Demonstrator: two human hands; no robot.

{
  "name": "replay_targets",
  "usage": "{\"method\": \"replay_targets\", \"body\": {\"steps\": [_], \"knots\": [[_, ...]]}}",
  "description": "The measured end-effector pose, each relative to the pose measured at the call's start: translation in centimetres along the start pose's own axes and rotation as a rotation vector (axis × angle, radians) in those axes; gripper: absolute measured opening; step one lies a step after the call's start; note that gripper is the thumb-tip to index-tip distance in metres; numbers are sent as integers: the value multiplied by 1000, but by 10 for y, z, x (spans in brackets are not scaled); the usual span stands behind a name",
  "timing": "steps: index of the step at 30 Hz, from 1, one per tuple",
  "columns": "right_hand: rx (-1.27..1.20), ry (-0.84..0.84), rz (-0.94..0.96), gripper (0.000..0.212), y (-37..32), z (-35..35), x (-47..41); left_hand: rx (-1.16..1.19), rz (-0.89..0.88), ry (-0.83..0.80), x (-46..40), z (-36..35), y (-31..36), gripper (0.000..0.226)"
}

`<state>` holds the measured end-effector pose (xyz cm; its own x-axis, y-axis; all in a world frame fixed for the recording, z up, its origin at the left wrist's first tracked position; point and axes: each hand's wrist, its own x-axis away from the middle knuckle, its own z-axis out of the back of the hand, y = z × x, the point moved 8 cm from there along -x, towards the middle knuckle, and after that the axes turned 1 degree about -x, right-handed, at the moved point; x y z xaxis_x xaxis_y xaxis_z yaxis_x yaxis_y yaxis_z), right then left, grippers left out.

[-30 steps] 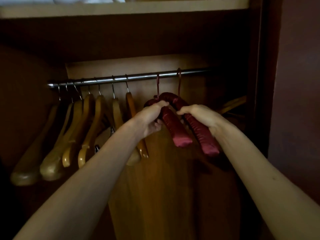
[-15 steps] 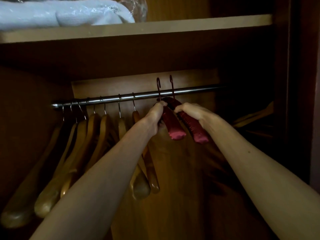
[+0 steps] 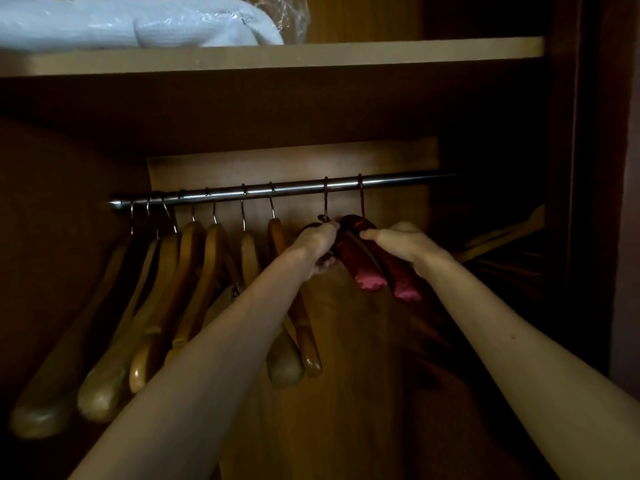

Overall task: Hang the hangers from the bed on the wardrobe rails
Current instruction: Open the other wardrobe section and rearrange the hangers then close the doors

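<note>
Two padded red satin hangers hang by their hooks on the metal wardrobe rail (image 3: 398, 183), right of the wooden ones. My left hand (image 3: 317, 245) grips the left red hanger (image 3: 360, 263) near its neck. My right hand (image 3: 403, 244) grips the right red hanger (image 3: 401, 278) near its top. Both hooks sit over the rail. Several wooden hangers (image 3: 187, 289) hang along the rail's left half.
A shelf (image 3: 381, 53) runs above the rail, carrying plastic-wrapped white bedding (image 3: 138, 22). The wardrobe's right side wall (image 3: 568, 202) stands close to the rail's end. A further wooden hanger (image 3: 502, 237) lies in the dark at the right.
Half a second ago both red hooks were raised above the rail; now they sit over it. The hangers have come down and spread a little apart, with both hands still holding them.
</note>
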<state>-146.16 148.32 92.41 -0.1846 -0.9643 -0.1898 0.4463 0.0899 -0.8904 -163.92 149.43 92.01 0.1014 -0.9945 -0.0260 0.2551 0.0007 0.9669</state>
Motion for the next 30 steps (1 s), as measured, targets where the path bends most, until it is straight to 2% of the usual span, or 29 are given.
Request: {"method": "replay_targets", "body": {"steps": [3, 5, 7, 9, 11, 15, 19, 22, 24, 27, 30], "knots": [[274, 297, 222, 57, -26, 22, 21, -296, -124, 67, 20, 16, 13, 38], [302, 393, 418, 54, -50, 21, 49, -453, -252, 175, 36, 36, 26, 25], [283, 392, 591, 44, -72, 7, 79, -569, -360, 370, 55, 68, 36, 20], [268, 315, 676, 37, -87, -16, 104, -637, -428, 550, 72, 98, 37, 26], [299, 206, 677, 34, -93, -44, 120, -612, -412, 588, 77, 119, 25, 27], [448, -37, 547, 35, -83, -101, 130, -603, -226, 448, 69, 133, -10, 32], [431, -206, 457, 65, -68, -142, 137, -330, -70, 250, 60, 126, -38, 66], [460, -227, 364, 106, -57, -162, 137, -210, -34, 216, 55, 125, -47, 72], [476, -208, 334, 125, -54, -169, 136, -121, 10, 165, 51, 122, -53, 71], [475, -180, 299, 132, -52, -176, 138, -42, 90, 77, 41, 116, -65, 52], [500, -108, 313, 122, -49, -177, 140, 54, 92, 8, 31, 111, -71, 46]]}}
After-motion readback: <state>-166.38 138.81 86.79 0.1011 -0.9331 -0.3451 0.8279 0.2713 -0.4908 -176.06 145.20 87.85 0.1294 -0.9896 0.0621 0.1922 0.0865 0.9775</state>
